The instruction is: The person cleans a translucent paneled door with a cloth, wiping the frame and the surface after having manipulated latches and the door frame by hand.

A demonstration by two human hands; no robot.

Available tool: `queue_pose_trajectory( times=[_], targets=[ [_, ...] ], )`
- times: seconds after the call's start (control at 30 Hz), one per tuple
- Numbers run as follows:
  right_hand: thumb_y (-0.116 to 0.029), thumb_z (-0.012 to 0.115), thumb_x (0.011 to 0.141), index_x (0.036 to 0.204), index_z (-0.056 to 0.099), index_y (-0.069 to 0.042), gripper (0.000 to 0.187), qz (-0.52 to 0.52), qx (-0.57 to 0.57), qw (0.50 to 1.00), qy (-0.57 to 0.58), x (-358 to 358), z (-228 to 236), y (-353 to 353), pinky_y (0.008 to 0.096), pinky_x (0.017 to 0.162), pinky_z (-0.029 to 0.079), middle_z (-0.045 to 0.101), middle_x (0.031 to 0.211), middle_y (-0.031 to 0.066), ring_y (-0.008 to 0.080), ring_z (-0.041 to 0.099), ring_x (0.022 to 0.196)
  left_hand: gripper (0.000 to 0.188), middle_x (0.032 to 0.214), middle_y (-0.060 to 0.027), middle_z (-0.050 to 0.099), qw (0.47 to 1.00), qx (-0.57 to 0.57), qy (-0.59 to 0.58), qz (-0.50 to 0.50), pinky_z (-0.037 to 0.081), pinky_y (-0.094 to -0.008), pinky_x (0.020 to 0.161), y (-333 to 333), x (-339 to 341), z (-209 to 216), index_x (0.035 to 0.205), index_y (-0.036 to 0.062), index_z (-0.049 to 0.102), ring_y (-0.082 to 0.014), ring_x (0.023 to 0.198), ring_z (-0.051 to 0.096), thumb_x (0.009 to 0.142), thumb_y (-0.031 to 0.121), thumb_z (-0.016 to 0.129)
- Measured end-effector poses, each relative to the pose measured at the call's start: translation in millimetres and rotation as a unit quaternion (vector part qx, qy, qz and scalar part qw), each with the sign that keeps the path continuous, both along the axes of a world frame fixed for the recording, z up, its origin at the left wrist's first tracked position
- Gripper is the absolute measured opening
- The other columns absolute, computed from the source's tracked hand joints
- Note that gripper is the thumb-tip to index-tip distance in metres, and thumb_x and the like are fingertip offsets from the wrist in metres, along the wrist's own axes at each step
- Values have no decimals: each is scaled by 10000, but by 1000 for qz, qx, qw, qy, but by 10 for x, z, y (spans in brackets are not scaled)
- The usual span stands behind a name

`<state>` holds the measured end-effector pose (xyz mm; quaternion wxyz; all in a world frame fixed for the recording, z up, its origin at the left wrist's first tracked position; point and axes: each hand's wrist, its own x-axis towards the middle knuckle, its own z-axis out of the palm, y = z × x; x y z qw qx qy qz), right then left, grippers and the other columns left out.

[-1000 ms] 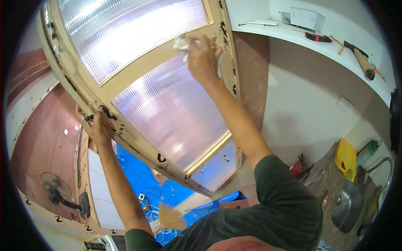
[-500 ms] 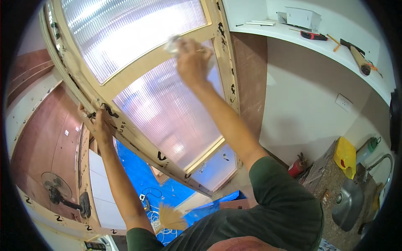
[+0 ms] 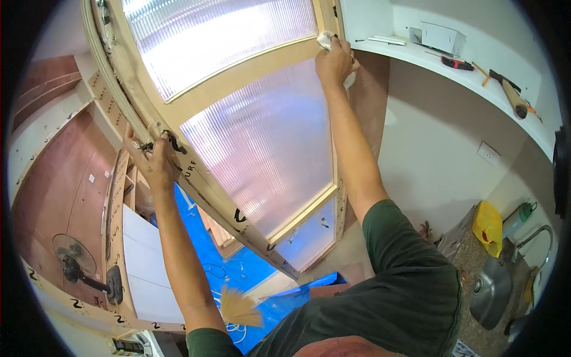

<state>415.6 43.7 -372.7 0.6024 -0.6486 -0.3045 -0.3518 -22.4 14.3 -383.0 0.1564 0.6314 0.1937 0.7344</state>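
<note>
A wooden door [image 3: 250, 69] with ribbed translucent panels stands tilted across the middle. Its left edge is held by my left hand [image 3: 153, 163], thumb on the face and fingers curled behind. Black marks run along the frame near that hand. My right hand [image 3: 335, 64] is closed round a crumpled white cloth [image 3: 325, 40] at the door's right side, by the corner between the upper and middle panels. Part of the cloth also shows below the fingers.
To the right, a white shelf [image 3: 410, 49] carries a hammer [image 3: 513, 98], a red-and-black tool [image 3: 457, 63] and a white box. A sink [image 3: 492, 291] and yellow bag [image 3: 488, 229] are lower right. At lower left are a fan [image 3: 74, 262], straw broom [image 3: 239, 306] and blue sheet [image 3: 253, 271].
My right hand has moved right with the cloth, from the middle of the door to its right side. My left hand keeps its hold; the whole view has shifted slightly.
</note>
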Motion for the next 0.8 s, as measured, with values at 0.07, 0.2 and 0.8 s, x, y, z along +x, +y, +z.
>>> queue_pose_trajectory(
  times=[0.07,0.2,0.8],
  targets=[
    [-131,648,847,1292,708,-105,450,19,2,1000,-5,-181,110,-30,498,1021,304,619,1257,92,305,573,1187,718,1170,-153,632,999,11,-30,-37,563,-319,786,-48,106,37,1524,38,337,-202,953,670,881,33,657],
    [-140,691,852,1294,652,-63,450,42,8,998,-46,-1093,-51,-85,612,1061,292,595,1255,158,334,576,1203,727,1186,-169,635,999,10,-18,-37,575,-335,798,52,-4,-84,1533,41,334,-218,962,677,880,22,654],
    [-95,691,851,1311,647,-30,466,81,-35,993,-82,-1414,-119,-243,541,1048,321,563,1287,142,306,545,1222,741,1196,-170,620,998,-12,-33,-55,569,-331,760,51,-46,-88,1547,39,311,-214,944,668,884,-20,639]
  ],
)
